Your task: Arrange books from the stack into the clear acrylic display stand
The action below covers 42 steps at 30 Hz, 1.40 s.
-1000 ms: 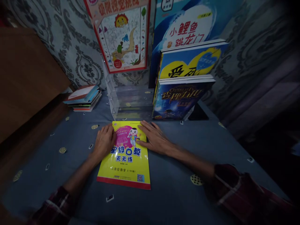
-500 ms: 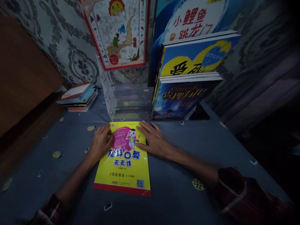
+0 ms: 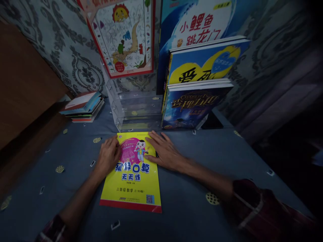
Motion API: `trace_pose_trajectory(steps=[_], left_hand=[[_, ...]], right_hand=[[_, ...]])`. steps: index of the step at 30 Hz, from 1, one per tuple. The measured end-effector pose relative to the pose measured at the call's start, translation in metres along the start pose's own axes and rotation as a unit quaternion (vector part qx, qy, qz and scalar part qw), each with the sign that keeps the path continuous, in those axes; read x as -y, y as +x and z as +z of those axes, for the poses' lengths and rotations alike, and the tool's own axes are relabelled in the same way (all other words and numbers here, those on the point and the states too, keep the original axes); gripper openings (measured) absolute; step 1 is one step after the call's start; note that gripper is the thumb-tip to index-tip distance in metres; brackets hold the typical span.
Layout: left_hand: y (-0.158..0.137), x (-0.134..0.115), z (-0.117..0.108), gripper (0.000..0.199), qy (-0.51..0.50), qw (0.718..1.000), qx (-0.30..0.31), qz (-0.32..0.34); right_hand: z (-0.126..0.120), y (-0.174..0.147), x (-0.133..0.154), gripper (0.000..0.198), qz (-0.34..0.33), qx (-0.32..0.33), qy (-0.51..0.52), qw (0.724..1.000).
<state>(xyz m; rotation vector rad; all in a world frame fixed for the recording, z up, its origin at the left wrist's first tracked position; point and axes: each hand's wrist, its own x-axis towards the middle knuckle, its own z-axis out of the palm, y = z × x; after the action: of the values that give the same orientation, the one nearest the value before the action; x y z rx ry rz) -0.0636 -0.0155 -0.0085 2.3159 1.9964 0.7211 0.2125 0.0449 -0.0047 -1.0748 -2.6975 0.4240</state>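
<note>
A yellow workbook [image 3: 131, 184] with a red bottom strip lies flat and face up on the blue-grey cloth. At its upper left edge is my left hand [image 3: 107, 157], its fingers bent and close together over the edge, thumb by the pink circle on the cover. My right hand [image 3: 165, 151] rests across the upper right edge, fingers stretched and spread, thumb apart and lying on the cover. The undersides of both hands are hidden. Just behind the workbook stands a clear tiered rack [image 3: 137, 124].
On the rack's right stand a dark blue book [image 3: 194, 104], a blue-and-yellow book [image 3: 207, 65] and a tall blue book [image 3: 196, 25]. A red-bordered picture book [image 3: 126, 43] stands upper left. A book stack [image 3: 83, 106] lies left; a flat dark object [image 3: 213, 121] lies right of the rack.
The view has shifted slightly, so the rack and books appear a little lower and further left. Both hands stay at the workbook's upper edges.
</note>
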Motion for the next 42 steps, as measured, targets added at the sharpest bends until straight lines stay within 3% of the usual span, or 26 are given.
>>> trace_pose_trajectory(steps=[42], left_hand=[[0.0036, -0.0030, -0.0041, 0.017, 0.019, 1.000, 0.003, -0.002]], right_hand=[[0.0055, -0.0012, -0.0020, 0.073, 0.004, -0.029, -0.018, 0.999]])
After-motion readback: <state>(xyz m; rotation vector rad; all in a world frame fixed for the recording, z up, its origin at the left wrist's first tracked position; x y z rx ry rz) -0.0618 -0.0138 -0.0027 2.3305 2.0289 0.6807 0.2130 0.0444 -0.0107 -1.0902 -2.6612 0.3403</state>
